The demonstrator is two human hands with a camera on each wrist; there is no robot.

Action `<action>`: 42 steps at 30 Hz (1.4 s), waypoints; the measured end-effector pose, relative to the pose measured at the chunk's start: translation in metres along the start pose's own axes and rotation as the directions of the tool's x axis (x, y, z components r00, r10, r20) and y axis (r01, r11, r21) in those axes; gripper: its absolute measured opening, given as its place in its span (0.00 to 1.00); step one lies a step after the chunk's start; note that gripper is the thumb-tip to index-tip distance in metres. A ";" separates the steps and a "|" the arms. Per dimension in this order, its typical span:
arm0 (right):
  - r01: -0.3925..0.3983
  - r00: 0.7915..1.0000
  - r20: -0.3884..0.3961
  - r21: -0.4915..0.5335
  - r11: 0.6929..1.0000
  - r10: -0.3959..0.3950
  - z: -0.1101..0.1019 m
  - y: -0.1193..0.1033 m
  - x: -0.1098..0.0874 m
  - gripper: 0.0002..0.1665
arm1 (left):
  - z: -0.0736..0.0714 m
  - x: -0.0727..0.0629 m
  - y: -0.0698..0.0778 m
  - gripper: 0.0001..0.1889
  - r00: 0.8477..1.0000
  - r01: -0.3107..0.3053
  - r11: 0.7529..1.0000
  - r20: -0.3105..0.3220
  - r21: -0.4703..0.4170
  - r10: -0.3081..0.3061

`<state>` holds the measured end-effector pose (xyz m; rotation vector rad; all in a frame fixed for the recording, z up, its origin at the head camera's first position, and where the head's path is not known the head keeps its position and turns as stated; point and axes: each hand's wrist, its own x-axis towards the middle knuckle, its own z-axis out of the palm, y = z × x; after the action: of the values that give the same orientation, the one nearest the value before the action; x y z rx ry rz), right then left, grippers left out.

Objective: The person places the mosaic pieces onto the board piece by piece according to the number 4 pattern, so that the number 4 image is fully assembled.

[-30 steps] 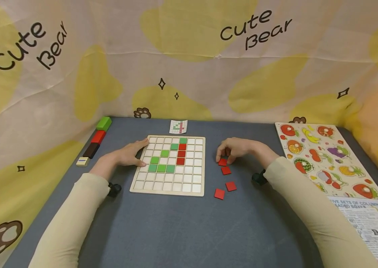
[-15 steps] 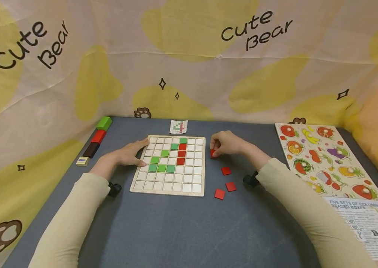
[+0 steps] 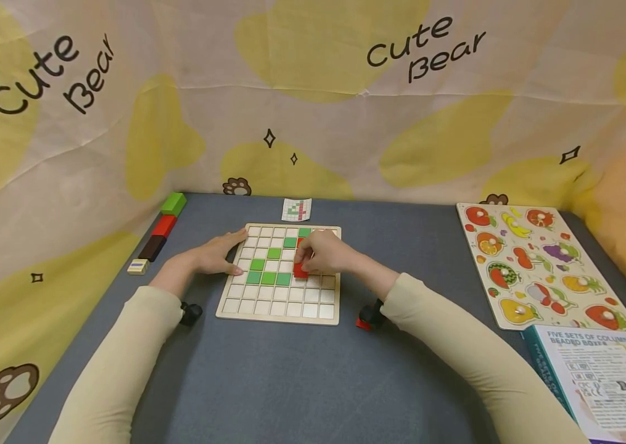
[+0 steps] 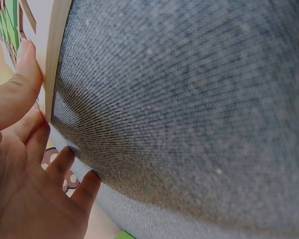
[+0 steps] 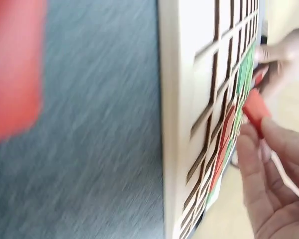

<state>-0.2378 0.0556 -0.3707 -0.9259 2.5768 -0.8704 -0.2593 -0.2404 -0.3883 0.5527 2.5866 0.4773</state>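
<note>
A wooden grid board [image 3: 279, 314] lies on the dark table with green tiles [image 3: 274, 253] and red tiles set in some of its squares. My right hand [image 3: 328, 251] pinches a red tile [image 5: 256, 107] between thumb and fingers, just over the board right of its middle. This hand hides part of the red column. My left hand [image 3: 211, 254] rests at the board's left edge, its thumb [image 4: 26, 62] on the rim and the other fingers spread beside it. One loose red tile [image 3: 363, 324] shows partly from under the right wrist's camera.
Behind the board lies a small pattern card [image 3: 296, 209]. Green [image 3: 173, 203], red [image 3: 163, 226] and dark [image 3: 152, 248] blocks line the left table edge, with a small cream-coloured block [image 3: 137, 266]. At right are a fruit puzzle [image 3: 531, 259] and a printed box [image 3: 601, 379].
My right hand has picked up a red tile from the table right of the board and carried it left over the grid. My left hand has stayed at the board's edge.
</note>
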 end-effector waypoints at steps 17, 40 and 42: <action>0.004 1.000 -0.006 -0.183 0.983 -0.005 0.015 -0.008 0.001 0.06 | -0.001 -0.002 0.001 0.52 1.000 0.013 1.000 0.003 -0.015 -0.013; -0.096 0.854 0.507 -0.073 0.993 0.119 -0.067 0.088 -0.065 0.26 | -0.001 -0.003 0.004 0.52 1.000 0.002 1.000 0.000 -0.010 -0.002; -0.080 0.863 0.494 -0.076 0.994 0.107 -0.065 0.090 -0.065 0.24 | -0.001 -0.004 0.005 0.52 1.000 0.003 1.000 0.001 -0.009 -0.003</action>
<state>-0.2599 0.1823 -0.3719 -0.8898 2.1778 -0.4568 -0.2556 -0.2384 -0.3841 0.5463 2.5823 0.4878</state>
